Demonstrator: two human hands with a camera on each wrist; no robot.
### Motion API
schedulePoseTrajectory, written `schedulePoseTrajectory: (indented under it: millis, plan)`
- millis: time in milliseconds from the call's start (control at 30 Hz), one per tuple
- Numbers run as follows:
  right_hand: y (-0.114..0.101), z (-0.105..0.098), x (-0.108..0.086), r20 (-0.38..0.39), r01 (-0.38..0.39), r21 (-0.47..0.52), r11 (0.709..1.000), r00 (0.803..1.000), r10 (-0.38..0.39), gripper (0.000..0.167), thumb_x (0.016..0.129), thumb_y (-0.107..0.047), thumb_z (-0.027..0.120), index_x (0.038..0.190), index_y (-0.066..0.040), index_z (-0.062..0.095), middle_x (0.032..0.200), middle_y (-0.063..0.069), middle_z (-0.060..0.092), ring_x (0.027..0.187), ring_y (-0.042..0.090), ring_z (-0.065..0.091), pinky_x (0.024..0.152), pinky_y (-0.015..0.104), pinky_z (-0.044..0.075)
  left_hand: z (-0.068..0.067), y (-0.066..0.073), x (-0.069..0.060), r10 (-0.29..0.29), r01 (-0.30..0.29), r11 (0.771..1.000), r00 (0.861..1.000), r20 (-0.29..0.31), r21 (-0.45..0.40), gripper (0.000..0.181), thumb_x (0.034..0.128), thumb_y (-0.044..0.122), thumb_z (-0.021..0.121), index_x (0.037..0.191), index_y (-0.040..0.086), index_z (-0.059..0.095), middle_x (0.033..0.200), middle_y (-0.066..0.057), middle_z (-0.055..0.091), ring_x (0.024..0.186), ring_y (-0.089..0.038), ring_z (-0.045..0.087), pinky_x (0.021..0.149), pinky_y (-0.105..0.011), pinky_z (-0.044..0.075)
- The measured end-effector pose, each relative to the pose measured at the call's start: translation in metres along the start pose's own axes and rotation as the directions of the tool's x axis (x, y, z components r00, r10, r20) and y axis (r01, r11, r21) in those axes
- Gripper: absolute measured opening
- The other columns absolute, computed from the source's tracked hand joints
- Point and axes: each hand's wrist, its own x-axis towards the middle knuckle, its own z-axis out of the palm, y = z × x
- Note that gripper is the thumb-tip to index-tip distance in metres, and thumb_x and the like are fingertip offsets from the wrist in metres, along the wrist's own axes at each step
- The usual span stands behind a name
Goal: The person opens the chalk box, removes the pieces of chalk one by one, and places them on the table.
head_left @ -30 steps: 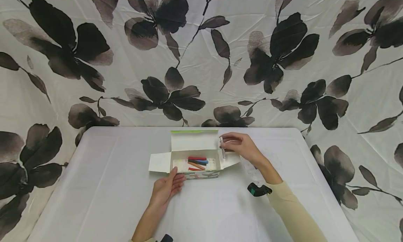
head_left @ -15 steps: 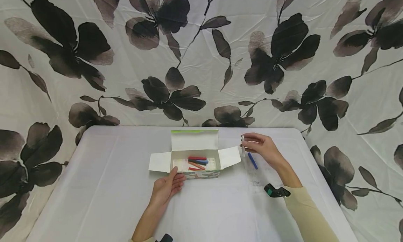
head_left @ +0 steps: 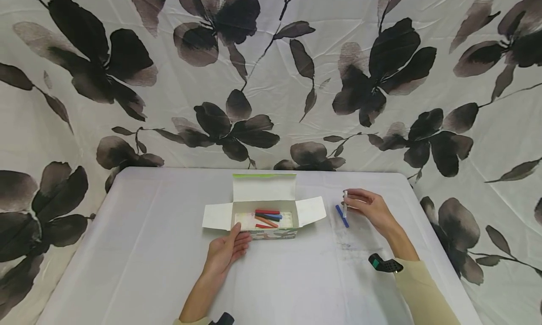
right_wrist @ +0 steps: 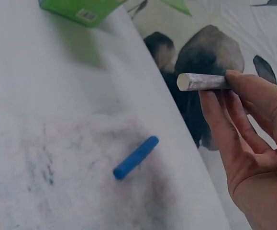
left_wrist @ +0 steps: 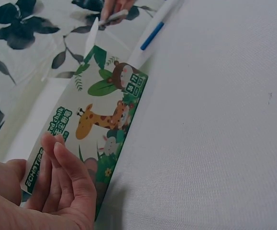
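Note:
A white chalk stick (right_wrist: 203,82) is pinched between the thumb and fingers of my right hand (head_left: 370,210), raised over the table to the right of the box. Below it a blue chalk stick (right_wrist: 136,157) lies on the cloth, apart from the hand. My left hand (head_left: 224,253) holds the front left corner of the open chalk box (left_wrist: 97,115), thumb at the top edge and fingers along the printed front. Inside the box lie several chalk sticks: a red one (head_left: 267,211), an orange one (head_left: 267,221), also dark and blue ones.
The box's white side flaps (head_left: 311,210) spread outward and its lid (head_left: 264,187) stands up at the back. Faint smudges (head_left: 346,246) mark the white tablecloth (head_left: 288,287) near the blue chalk. A floral curtain (head_left: 271,80) hangs behind the table's far edge.
My right hand has moved right, from beside the box's right flap to above the blue chalk, carrying the white chalk. The blue chalk has come into sight. My left hand stays at the box.

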Motion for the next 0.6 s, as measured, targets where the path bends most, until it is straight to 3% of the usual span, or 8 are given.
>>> schedulePoseTrajectory:
  millis: [367,600]
  plan:
    - [0.028,-0.008,-0.004,-0.019,-0.041,-0.034,0.999,0.999,0.041,0.058,0.097,-0.022,0.076,0.142,0.008,0.053,0.133,0.026,0.064,0.104,0.008,0.071,0.093,0.030,0.057,0.001,-0.001,0.000,0.006,-0.006,1.000,1.000,0.002,0.012,0.064,0.0985,0.051,0.066,0.114,-0.011,0.068,0.101,-0.011,0.077,0.078,-0.010,0.069,0.067,-0.020,0.057]
    - [0.040,-0.011,-0.007,-0.023,-0.060,-0.053,0.997,0.998,0.058,0.056,0.097,-0.019,0.074,0.141,0.010,0.053,0.130,0.025,0.065,0.101,0.007,0.071,0.091,0.028,0.057,0.000,0.000,0.000,0.006,-0.006,1.000,1.000,0.000,0.002,0.063,0.0986,0.050,0.067,0.113,-0.011,0.068,0.099,-0.011,0.077,0.077,-0.009,0.068,0.066,-0.020,0.057]
